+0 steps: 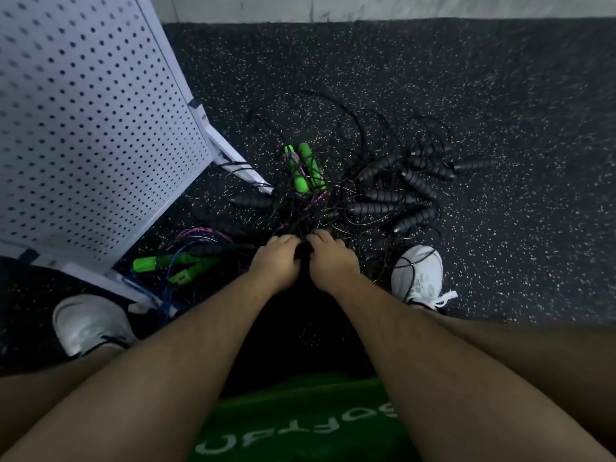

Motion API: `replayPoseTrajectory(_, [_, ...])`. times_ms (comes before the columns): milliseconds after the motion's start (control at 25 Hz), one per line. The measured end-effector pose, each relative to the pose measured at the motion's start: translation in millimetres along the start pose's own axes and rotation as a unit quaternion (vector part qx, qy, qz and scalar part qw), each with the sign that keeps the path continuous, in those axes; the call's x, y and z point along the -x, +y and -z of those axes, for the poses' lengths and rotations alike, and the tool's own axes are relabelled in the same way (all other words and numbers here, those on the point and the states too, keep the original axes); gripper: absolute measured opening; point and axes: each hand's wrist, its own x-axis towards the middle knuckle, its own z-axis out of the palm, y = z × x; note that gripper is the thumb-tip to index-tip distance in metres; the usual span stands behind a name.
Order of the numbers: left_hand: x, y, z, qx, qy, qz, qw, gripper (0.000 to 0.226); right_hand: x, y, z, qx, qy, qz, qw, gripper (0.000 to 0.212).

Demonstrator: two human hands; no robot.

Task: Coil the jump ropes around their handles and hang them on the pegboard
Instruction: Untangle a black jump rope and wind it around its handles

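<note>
1. Black jump ropes (383, 198): a tangled heap on the floor, straight ahead of the person. About 10 ribbed black handles fan out on the right side, and thin black cords loop outward and back.
2. Left hand (276, 261) and right hand (333, 261) are side by side at the near edge of the heap. Fingers of both are curled down onto a dark part of the black jump ropes held between them. Handle or cord, cannot tell; too dark.
3. Green-handled rope with pink cord (305, 168): lies in the heap just beyond the hands, its 2 handles side by side with the cord bunched around them.
4. Second green-handled rope with blue cord (176, 265): on the floor left of the left hand, loosely piled at the foot of the pegboard, with some purple-pink cord above it.
5. Pegboard (83, 128): white, perforated, fills the upper left. Nothing hangs on the visible part. Black cords cross its white base foot (233, 161).
6. Floor (500, 95): dark rubber, white-speckled.
7. 2 white shoes, left shoe (90, 325) by the pegboard and right shoe (416, 275) with a black cord across its toe.
</note>
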Motion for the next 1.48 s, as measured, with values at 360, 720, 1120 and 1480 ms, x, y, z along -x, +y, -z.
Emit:
replayPoseTrajectory(360, [-36,7,-14,0.006,-0.011,0.025,1.0,0.032,-39,19,-2,0.087,-0.065,0.015,0.994,0.062])
replayPoseTrajectory(720, [-10,12,1,0.059,0.008,0.022,0.998,0.015,-11,19,24,0.118,-0.007,0.091,0.989,0.025])
replayPoseTrajectory(1120, [64,85,158,0.543,0.029,-0.041,0.838,0.048,44,-40,213,0.131,0.125,0.26,0.948,0.028])
replayPoseTrajectory(1480, [143,130,310,0.595,0.116,-0.075,0.792,0.027,98,-102,326,-0.04,0.224,0.394,0.89,0.027])
